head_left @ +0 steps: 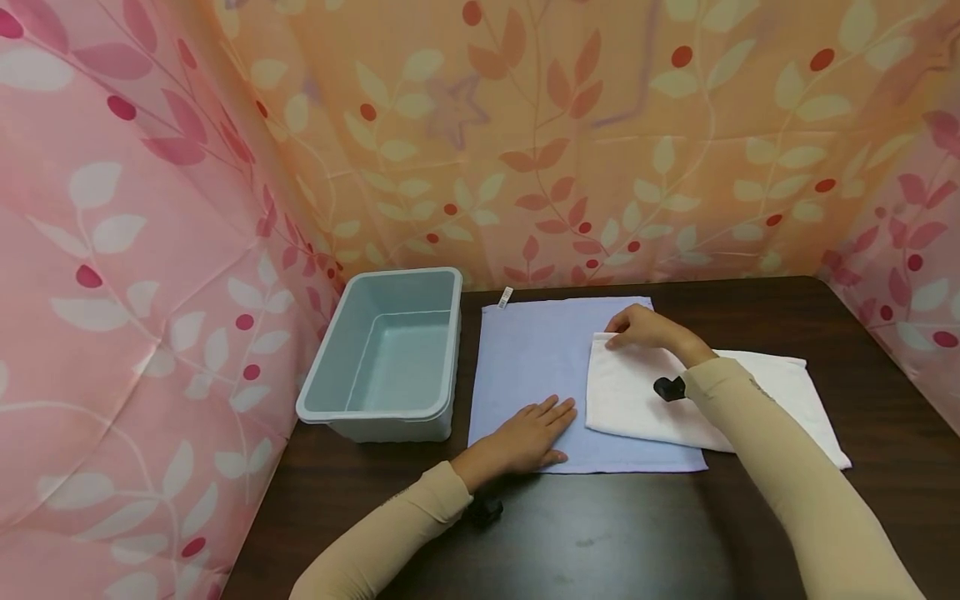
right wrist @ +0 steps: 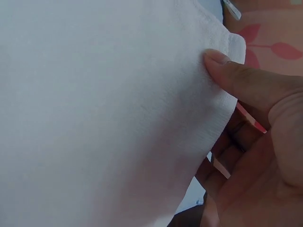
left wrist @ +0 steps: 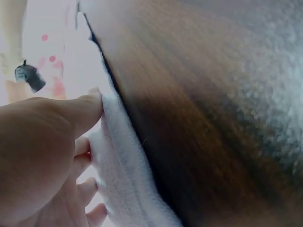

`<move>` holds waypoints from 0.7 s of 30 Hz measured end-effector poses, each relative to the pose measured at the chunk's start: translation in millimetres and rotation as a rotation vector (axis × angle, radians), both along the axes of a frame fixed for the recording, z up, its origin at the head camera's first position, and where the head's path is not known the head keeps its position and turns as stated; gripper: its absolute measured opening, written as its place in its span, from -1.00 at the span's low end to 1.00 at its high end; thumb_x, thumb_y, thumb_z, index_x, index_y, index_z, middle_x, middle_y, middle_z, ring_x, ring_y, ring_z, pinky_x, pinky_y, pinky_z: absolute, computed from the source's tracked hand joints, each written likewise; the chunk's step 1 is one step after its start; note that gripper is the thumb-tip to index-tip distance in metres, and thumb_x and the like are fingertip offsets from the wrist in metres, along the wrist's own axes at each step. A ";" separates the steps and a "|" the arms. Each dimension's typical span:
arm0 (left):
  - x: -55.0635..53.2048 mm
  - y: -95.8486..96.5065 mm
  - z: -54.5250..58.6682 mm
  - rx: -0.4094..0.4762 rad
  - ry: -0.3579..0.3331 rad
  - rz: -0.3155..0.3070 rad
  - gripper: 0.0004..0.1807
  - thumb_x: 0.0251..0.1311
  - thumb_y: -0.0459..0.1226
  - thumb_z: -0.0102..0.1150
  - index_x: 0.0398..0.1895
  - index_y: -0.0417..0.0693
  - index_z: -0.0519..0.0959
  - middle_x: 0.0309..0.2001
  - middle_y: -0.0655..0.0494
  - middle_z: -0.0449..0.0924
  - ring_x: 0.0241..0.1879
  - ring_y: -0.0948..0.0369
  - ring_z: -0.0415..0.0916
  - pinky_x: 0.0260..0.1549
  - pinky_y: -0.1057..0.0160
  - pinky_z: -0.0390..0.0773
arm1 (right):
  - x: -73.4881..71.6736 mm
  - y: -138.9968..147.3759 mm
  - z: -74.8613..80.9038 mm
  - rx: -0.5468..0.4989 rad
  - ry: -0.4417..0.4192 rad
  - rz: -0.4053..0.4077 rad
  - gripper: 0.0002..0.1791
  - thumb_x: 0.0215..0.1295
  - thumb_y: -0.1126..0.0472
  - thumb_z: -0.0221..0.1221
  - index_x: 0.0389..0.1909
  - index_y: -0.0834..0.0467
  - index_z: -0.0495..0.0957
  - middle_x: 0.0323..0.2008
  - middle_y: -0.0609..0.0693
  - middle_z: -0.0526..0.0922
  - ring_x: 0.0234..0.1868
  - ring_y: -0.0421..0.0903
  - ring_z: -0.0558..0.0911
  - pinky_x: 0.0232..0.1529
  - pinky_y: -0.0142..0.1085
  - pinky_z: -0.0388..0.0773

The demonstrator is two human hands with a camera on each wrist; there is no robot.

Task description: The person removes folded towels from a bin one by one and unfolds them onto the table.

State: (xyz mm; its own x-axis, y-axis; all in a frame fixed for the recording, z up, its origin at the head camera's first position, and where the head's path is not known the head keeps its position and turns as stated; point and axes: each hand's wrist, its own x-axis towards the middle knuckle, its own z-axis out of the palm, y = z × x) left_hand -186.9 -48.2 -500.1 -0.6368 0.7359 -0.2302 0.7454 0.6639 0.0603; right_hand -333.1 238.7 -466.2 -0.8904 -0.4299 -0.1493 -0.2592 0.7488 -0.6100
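Note:
A light blue-purple towel (head_left: 532, 358) lies spread flat on the dark table, with a small white tag at its far left corner. My left hand (head_left: 528, 437) rests on its near part, fingers spread; in the left wrist view the thumb (left wrist: 87, 111) lies along the towel's edge. A white towel (head_left: 772, 392) overlaps the right part of the blue-purple one and reaches past it onto the table. At its far left corner my right hand (head_left: 652, 331) pinches the edge, thumb (right wrist: 222, 66) on top and the other fingers beneath in the right wrist view.
A pale grey-blue plastic basin (head_left: 442, 412) stands left of the towels. Curtains with leaf patterns hang behind the table (head_left: 600, 533) and on both sides. Each wrist carries a small black camera (head_left: 670, 388).

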 end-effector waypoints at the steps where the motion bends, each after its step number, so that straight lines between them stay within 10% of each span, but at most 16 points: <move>1: 0.4 0.2 0.8 -0.001 -0.003 0.000 -0.19 0.42 0.11 -0.04 0.60 0.04 -0.04 0.62 0.18 -0.12 0.61 0.13 -0.13 0.52 0.11 0.15 | -0.7 0.4 2.4 0.000 -0.002 0.000 -0.78 0.19 0.18 0.36 -0.17 0.18 0.73 -0.30 0.02 0.75 -0.28 -0.13 0.52 -0.16 -0.32 0.46; 21: 0.9 -0.8 0.4 0.007 -0.002 -0.007 -0.17 0.40 0.12 -0.02 0.60 0.03 -0.03 0.62 0.17 -0.13 0.61 0.11 -0.12 0.51 0.09 0.18 | -20.3 -1.6 20.7 -0.048 0.028 -0.102 -0.73 0.26 0.14 0.32 -0.09 0.19 0.71 -0.17 0.12 0.73 -0.15 -0.01 0.51 -0.07 -0.26 0.43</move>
